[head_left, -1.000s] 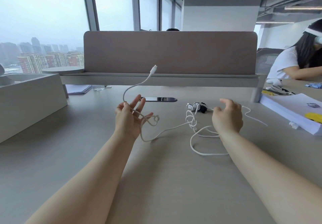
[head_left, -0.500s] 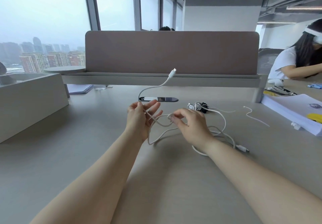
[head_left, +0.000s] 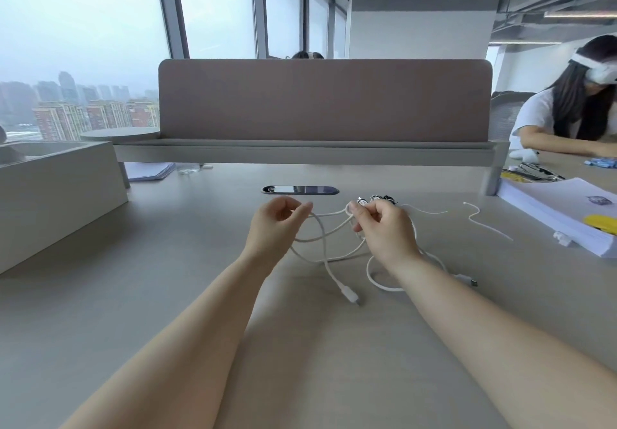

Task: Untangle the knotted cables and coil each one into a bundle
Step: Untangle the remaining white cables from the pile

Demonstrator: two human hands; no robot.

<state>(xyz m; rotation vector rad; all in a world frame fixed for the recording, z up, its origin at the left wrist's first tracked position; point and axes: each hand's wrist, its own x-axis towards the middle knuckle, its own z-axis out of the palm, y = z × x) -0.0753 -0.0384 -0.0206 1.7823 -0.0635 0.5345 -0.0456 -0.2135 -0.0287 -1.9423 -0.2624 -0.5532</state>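
The plug (head_left: 350,295) that stood in the air half a second ago now lies on the desk (head_left: 167,278), and the hands have drawn apart. The white cable (head_left: 323,245) hangs in loose crossed loops between them, just above the desk. The left hand (head_left: 275,228) pinches one strand with curled fingers, and the right hand (head_left: 387,235) pinches another. Untangling looks under way but unfinished. Nothing is coiled yet, and the earphones (head_left: 380,199) and a thin cord (head_left: 484,223) lie untouched beyond.
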